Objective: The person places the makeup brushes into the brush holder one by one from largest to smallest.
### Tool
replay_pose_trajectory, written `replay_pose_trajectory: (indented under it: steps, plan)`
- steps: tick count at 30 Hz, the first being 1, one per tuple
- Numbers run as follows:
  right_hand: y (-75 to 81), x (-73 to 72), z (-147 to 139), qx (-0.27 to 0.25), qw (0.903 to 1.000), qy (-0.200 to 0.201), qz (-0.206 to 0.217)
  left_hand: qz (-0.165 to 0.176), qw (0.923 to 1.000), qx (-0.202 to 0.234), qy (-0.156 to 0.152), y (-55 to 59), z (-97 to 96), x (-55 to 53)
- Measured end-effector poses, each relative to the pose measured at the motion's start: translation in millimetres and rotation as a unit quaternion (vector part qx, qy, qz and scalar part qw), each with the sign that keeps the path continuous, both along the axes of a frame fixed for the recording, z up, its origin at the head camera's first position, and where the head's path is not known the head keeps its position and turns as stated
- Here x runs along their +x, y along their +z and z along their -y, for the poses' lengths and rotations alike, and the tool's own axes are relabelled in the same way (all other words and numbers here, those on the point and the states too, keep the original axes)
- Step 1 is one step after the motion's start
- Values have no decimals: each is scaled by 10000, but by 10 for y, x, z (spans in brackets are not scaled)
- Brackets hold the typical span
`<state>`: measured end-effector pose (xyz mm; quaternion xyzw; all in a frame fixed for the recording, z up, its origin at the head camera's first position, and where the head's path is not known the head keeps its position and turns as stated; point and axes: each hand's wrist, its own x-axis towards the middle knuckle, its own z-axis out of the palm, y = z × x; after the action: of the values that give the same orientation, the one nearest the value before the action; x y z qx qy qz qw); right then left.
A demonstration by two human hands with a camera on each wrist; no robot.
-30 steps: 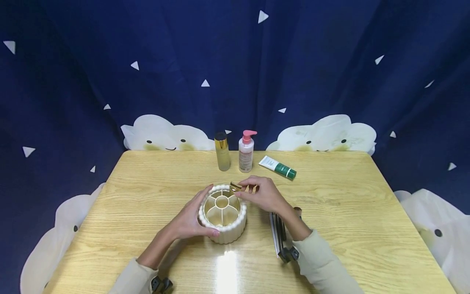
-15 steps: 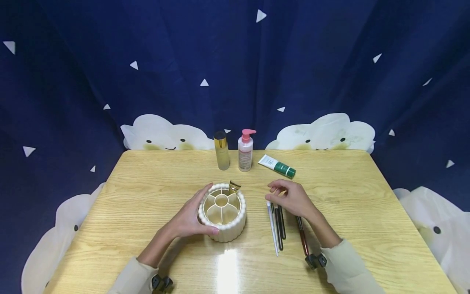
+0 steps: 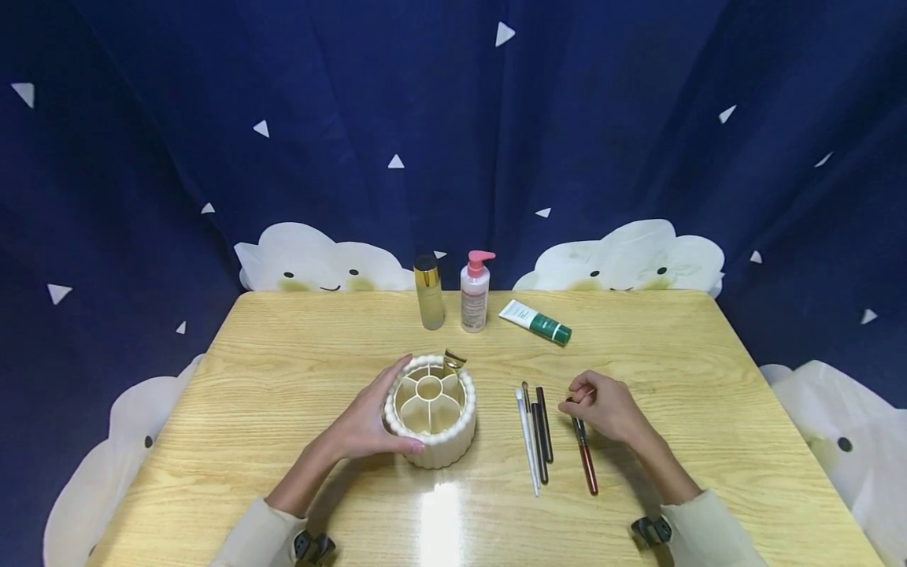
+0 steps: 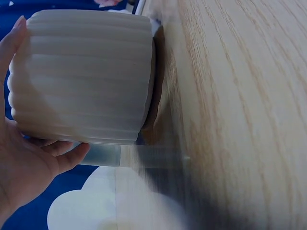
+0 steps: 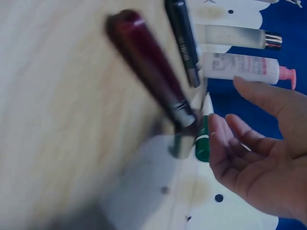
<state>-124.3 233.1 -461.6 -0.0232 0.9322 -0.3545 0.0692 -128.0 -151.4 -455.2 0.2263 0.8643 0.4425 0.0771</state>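
My left hand (image 3: 368,421) grips a cream round organizer (image 3: 442,453) with a beaded rim, thumb at its near side and fingers round the left. The left wrist view shows the ribbed wall (image 4: 86,76) of this organizer, with the hand (image 4: 29,163) against it. A gold eyelash curler (image 3: 453,362) stands in a back-right compartment. Over the bristle end of a makeup brush with a dark red handle (image 3: 587,465) hovers my right hand (image 3: 608,405). In the right wrist view the thumb is apart from the fingers of that hand (image 5: 264,153), and nothing lies between them.
Left of the red brush lie a white-handled brush (image 3: 527,445) and several dark slim brushes (image 3: 544,425). A gold-capped bottle (image 3: 429,295), a pink pump bottle (image 3: 475,295) and a green-and-white tube (image 3: 536,322) are along the table's back, before a blue curtain (image 3: 453,94).
My right hand has let go of the eyelash curler in the organizer and moved right, past the slim brushes, to the red-handled brush. My left hand has stayed on the organizer.
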Motion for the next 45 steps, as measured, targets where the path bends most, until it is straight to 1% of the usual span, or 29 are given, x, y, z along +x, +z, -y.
replay_pose_trajectory:
  steps: [4,8,15,26,31,38,41,45]
  plan:
    - [-63,47,-76,117,9993,-128,325,-6,10000,-24,5,-11,-2,-5]
    - [-113,76,-111,290,9980,-269,489,-31,10000,-16,8,-21,2,-5]
    - [-162,99,-116,458,9965,-434,546,-73,10000,-43,-4,-36,0,-8]
    - [-170,77,-97,513,9962,-433,551,-61,10000,-26,-3,-33,1,-21]
    - [-86,53,-79,362,9965,-402,641,-70,10000,-16,-6,-32,3,-20]
    - [144,4,-31,-22,9972,-386,635,-95,10000,-25,-14,-34,0,-16]
    - [238,-20,8,-219,9979,-347,507,-99,9999,-17,-18,-30,3,-12]
    - [366,-41,79,-474,9982,-273,235,-79,10000,-15,-20,-27,5,-10]
